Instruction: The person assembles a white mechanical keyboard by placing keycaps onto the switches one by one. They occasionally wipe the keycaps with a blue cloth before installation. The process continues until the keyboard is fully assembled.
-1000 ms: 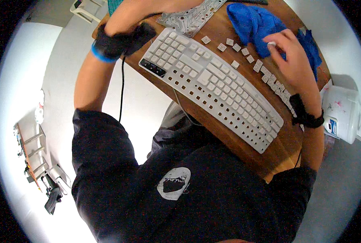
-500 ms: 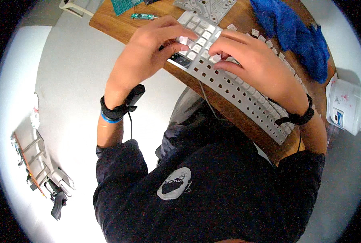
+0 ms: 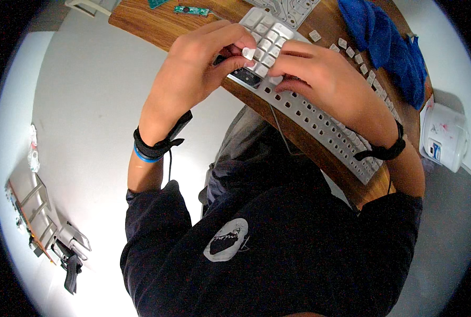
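Observation:
A white keyboard [image 3: 316, 120] lies slantwise along the table's near edge, its number block full of keycaps and rows of bare square sockets along its near side. Between thumb and fingertips, my left hand [image 3: 204, 58] pinches a small white keycap [image 3: 248, 53] just above the number block's left side. My right hand [image 3: 325, 79] is curled over the keyboard beside that block, closed at a white keycap [image 3: 274, 81] that is partly covered by the fingers. A dark panel [image 3: 244, 77] sits at the keyboard's near left corner.
Several loose keycaps [image 3: 342, 42] lie in lines on the wooden table [image 3: 151, 24] beyond the keyboard. A blue cloth [image 3: 375, 42], a narrow green circuit board [image 3: 191, 10] and a sheet with circuit traces [image 3: 293, 9] are farther back. A white bucket [image 3: 446, 132] stands right; a cable [image 3: 280, 132] hangs off the front.
My view has shifted slightly, so the keyboard and table sit differently in it. My left hand still pinches its keycap, now turned more upright; my right hand stays over the keyboard.

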Demonstrator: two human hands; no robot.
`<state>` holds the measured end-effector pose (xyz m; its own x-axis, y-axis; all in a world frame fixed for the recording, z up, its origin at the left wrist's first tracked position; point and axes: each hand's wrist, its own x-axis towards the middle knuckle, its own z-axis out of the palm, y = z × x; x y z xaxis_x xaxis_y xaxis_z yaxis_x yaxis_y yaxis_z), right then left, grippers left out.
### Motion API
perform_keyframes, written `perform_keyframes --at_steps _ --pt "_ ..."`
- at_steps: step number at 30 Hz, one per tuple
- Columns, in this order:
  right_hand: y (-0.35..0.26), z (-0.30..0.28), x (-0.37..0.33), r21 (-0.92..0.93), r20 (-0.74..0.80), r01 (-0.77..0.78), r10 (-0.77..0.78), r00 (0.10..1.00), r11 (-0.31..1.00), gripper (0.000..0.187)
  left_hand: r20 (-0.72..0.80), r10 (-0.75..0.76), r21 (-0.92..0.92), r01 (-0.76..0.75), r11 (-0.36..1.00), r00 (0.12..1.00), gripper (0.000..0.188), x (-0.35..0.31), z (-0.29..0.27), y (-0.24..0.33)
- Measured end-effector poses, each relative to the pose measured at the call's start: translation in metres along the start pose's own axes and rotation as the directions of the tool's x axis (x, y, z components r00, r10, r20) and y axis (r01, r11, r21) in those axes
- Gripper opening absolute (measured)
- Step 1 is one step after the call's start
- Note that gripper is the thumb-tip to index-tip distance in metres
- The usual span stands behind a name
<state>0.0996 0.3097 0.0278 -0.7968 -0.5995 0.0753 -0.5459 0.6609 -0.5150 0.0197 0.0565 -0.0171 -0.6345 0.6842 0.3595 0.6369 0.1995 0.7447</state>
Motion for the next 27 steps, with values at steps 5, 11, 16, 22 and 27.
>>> perform_keyframes --at_steps 5,11,16,22,27 --pt "-0.007 -0.003 -0.001 0.022 0.020 -0.060 0.060 0.998 0.998 0.024 0.010 0.056 0.006 -0.056 0.998 0.998 0.028 0.003 -0.002 0.001" --pt "-0.010 0.000 -0.001 0.104 0.009 -0.112 0.112 0.994 0.988 0.022 -0.002 0.092 0.006 -0.092 0.996 0.996 0.026 0.002 0.000 -0.004" --pt "-0.005 -0.007 -0.006 0.178 0.003 -0.146 0.148 0.989 0.973 0.022 0.000 0.118 0.027 -0.118 0.993 0.993 0.023 0.002 0.000 -0.006" --pt "-0.004 -0.013 -0.004 0.207 0.000 -0.174 0.178 0.984 0.963 0.022 0.020 0.128 0.037 -0.128 0.991 0.992 0.021 0.003 -0.003 -0.006" --pt "-0.002 -0.013 -0.001 0.173 0.005 -0.147 0.148 0.989 0.974 0.022 0.009 0.143 0.052 -0.143 0.988 0.990 0.019 0.002 -0.002 -0.005"
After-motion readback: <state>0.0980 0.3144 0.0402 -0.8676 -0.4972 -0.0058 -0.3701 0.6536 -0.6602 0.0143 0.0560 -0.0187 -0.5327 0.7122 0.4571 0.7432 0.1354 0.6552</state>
